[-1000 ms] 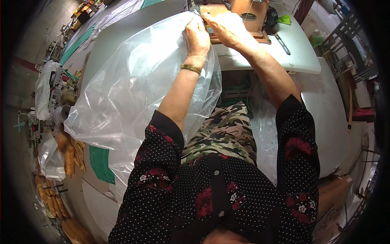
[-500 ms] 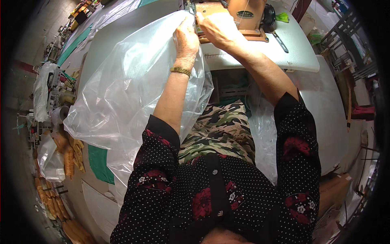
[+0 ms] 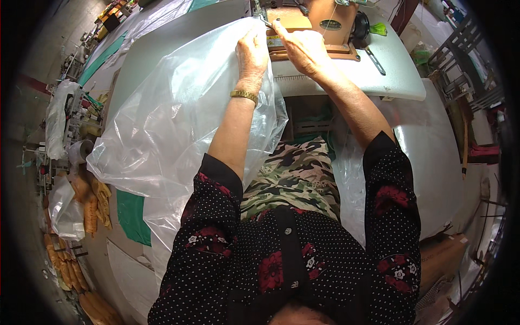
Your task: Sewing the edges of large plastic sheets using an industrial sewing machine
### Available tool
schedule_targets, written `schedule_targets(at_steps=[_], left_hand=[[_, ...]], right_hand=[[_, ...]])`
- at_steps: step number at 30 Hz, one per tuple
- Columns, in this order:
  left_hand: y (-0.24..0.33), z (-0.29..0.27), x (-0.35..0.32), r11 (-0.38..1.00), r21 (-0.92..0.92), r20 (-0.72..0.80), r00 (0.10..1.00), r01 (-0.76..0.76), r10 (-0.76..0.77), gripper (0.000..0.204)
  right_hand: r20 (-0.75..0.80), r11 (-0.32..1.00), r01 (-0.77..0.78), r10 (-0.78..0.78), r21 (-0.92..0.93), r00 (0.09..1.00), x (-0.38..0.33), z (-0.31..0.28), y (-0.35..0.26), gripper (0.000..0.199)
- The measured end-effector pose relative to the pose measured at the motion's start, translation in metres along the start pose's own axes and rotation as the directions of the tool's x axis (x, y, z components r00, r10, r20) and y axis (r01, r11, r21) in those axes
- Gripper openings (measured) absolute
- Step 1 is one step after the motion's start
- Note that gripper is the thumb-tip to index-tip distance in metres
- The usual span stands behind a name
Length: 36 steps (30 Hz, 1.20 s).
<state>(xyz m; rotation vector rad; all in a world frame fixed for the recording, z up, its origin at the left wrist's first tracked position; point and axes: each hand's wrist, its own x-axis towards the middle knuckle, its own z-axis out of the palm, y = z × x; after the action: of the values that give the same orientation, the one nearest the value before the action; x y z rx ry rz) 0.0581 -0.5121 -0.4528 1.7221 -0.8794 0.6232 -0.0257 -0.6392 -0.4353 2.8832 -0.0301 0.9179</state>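
A large clear plastic sheet (image 3: 162, 114) spreads over the left of the sewing table and hangs off its front edge. My left hand (image 3: 253, 51), with a gold wristband, is closed on the sheet's right edge, just before the needle area of a brown sewing machine (image 3: 325, 24). My right hand (image 3: 303, 50) is beside it, against the front of the machine. Its index finger stretches toward a small dark metal piece (image 3: 266, 23) near the needle, and the other fingers are curled under. What they hold, if anything, is hidden.
A dark slim tool (image 3: 375, 60) lies on the pale tabletop (image 3: 401, 76) right of the machine, near a bright green item (image 3: 378, 28). More clear plastic (image 3: 349, 184) hangs by my right leg. A cardboard box (image 3: 444, 257) stands low at right; green cloth (image 3: 134, 216) lies at left.
My right hand has drawn slightly back and right from the needle area, its index finger now more extended. My left hand keeps its hold on the plastic. The view has shifted a little.
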Motion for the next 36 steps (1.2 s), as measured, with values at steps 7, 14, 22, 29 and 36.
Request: schedule_targets(at_steps=[7,14,22,29,36], left_hand=[[-0.001,0.001,-0.001,1.0,0.004,0.009,1.0,0.003,-0.003,0.019],[-0.004,-0.001,-0.001,0.999,0.022,0.016,1.0,-0.024,0.024,0.016],[0.001,-0.011,0.002,0.985,0.167,0.158,0.987,-0.042,0.016,0.022],[0.003,-0.009,0.008,0.977,0.183,0.134,0.987,-0.108,0.084,0.019],[0.002,-0.009,0.006,0.986,0.154,0.132,0.991,-0.056,0.036,0.025]], right_hand=[[-0.02,0.999,-0.035,0.035,0.019,0.999,0.004,0.002,-0.007,0.052],[-0.073,0.996,0.052,-0.047,0.075,0.996,0.014,-0.011,-0.002,0.039],[-0.228,0.985,0.171,-0.171,-0.019,0.958,0.026,-0.005,-0.009,0.009],[-0.11,0.988,0.133,-0.125,0.078,0.986,0.001,-0.024,0.009,0.033],[-0.073,0.999,-0.009,0.012,0.032,0.997,0.005,-0.031,0.01,0.023]])
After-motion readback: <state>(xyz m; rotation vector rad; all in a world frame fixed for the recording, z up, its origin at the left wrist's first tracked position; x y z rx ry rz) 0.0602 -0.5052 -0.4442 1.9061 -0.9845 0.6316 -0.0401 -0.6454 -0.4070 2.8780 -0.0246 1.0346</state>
